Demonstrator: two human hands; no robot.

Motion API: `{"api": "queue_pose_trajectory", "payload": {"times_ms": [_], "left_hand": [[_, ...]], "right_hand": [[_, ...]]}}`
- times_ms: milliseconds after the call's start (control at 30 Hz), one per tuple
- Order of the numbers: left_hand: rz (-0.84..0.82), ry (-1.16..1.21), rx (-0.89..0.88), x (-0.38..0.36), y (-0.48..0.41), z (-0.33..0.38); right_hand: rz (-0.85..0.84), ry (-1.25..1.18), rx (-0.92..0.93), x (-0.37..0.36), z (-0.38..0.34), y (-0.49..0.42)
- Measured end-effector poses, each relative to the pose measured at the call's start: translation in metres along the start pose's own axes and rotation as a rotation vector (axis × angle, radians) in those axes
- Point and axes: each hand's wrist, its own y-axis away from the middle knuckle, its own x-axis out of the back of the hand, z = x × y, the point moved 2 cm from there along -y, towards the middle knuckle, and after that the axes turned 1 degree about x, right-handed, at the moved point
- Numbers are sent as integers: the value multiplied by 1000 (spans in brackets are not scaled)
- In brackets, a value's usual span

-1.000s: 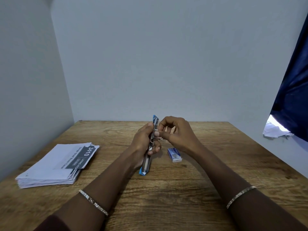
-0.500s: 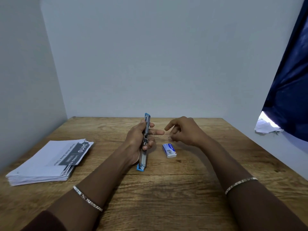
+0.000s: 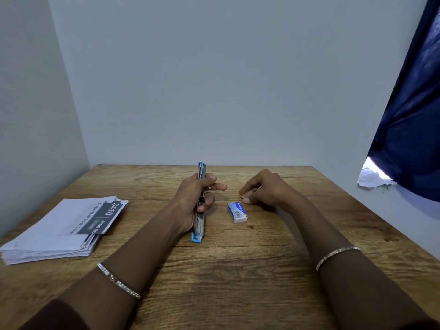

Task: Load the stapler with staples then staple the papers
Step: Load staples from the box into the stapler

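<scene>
My left hand [image 3: 197,198] grips a blue and metal stapler [image 3: 199,222], swung fully open into one long strip, its near end resting on the wooden table [image 3: 238,270]. A small white and blue staple box [image 3: 237,212] lies to the right of the stapler. Just beyond the box my right hand [image 3: 264,189] hovers with its fingers curled and loosely pinched; I cannot tell whether anything is between the fingertips. A stack of white papers [image 3: 57,232] with a dark printed band lies at the table's left side.
Grey walls close the table in at the back and left. A dark blue curtain [image 3: 414,115] hangs at the right, with crumpled white paper [image 3: 371,178] below it. The table's right edge runs beside the right forearm.
My right hand has pulled away from the stapler to the right and now sits above the staple box. The left hand lowered the stapler a little, keeping its hold.
</scene>
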Motion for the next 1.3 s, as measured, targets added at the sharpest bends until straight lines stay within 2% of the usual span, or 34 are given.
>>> {"api": "queue_pose_trajectory", "payload": {"times_ms": [100,200,267,333,433,533,700,767,867,1100,1300], "left_hand": [[0,13,3,0,0,0],[20,8,1,1,-1,0],[32,-1,0,2,-1,0],[39,-5,1,3,-2,0],[38,-9,6,3,-3,-1],[38,-26,14,4,-3,-2],[-3,-43,46,3,-4,-4],[-53,-28,54,1,-3,-6],[-95,-26,41,3,-6,-8],[-141,45,-17,7,-9,-7],[-103,69,-54,7,-11,-4]], "right_hand": [[42,8,1,7,-2,1],[66,-95,122,17,-10,8],[-112,-171,185,19,-16,14],[-319,-136,189,15,-20,19],[-419,68,201,7,-21,21],[-393,77,209,3,-21,19],[-158,-167,233,7,-24,14],[-104,-294,281,7,-29,14],[-56,-348,355,5,-35,13],[-91,-443,391,6,-35,12],[-132,-470,369,2,-39,15]]}}
